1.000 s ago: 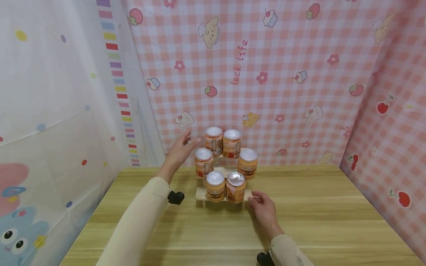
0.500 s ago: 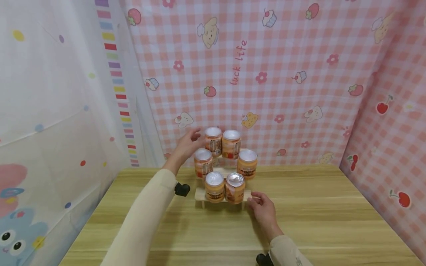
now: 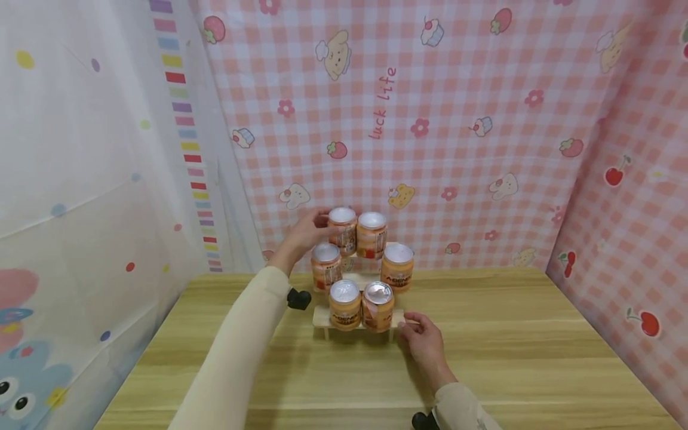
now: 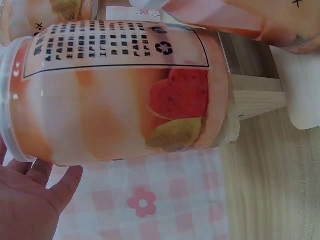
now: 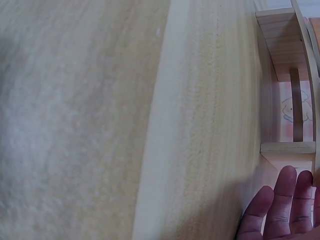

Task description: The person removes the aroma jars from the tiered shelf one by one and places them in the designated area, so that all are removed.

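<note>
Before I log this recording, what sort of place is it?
Probably a makeshift indoor recording booth: a cartoon-printed checked cloth hangs behind the wood-grain table, and a spotted white sheet hangs on the left. The room beyond is out of view.

Some cloth-walled booth (image 3: 102, 143), can't say where. Pink gingham curtain (image 3: 457, 83) (cupcake prints (image 3: 432, 32) and all) behind a wood-grain table (image 3: 500, 340).

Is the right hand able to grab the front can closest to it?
Probably yes: the right hand is by the end of the shelf, and nothing seems to stand between it and that can.
</note>
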